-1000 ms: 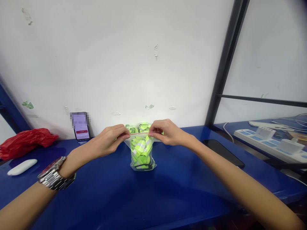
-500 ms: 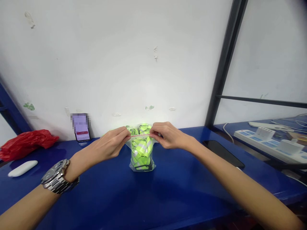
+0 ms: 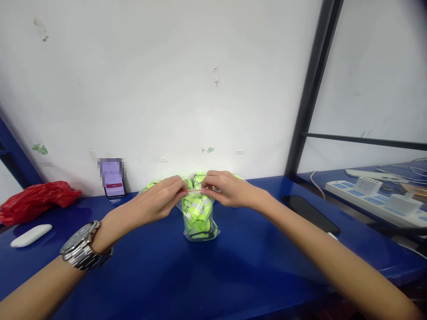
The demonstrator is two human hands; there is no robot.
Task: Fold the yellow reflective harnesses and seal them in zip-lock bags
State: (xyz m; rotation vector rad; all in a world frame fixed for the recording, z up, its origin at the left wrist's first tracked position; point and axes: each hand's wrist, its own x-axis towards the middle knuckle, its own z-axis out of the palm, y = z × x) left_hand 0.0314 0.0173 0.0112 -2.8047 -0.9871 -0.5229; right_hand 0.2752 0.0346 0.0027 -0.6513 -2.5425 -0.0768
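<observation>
A clear zip-lock bag (image 3: 199, 222) stands on the blue table, with a folded yellow-green reflective strap or vest (image 3: 196, 209) inside. A thin red line runs along its top edge. My left hand (image 3: 167, 195), below a metal wristwatch (image 3: 82, 246), pinches the left part of that edge. The right part is pinched between the thumb and fingers of my right hand (image 3: 223, 187). Only a short stretch of the red line shows between my hands. More yellow-green bundles (image 3: 199, 178) lie behind the bag, partly covered by my hands.
A phone (image 3: 112, 178) leans on the wall at the left. Near it lie a red plastic bag (image 3: 36, 200) and a white case (image 3: 31, 235). On the right are a dark phone (image 3: 310, 213), a power strip (image 3: 376, 202) with plugs, and a black metal post (image 3: 310, 89).
My hands have moved closer together along the bag's top edge, the left one rightward and the right one leftward. The bag's bottom has shifted slightly to the right.
</observation>
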